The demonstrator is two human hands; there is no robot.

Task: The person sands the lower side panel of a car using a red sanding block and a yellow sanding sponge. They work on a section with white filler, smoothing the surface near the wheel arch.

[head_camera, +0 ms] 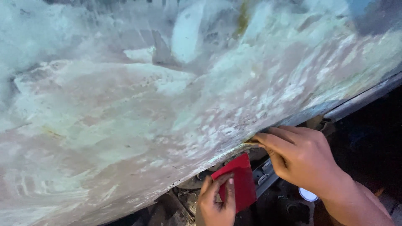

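Observation:
A large curved panel (138, 109) coated in patchy whitish-green and pinkish filler fills most of the view. My left hand (217, 203) at the bottom centre holds a flat red card (239, 180), upright, just under the panel's lower edge. My right hand (303, 157) presses its fingertips against that lower edge, pinching a small thin yellowish tool (252, 142) whose shape is mostly hidden by the fingers.
Below the panel's edge lies dark space with metal parts (264, 178) and debris. A grey strip (364, 98) runs along the edge to the right. A small round white object (308, 194) sits below my right wrist.

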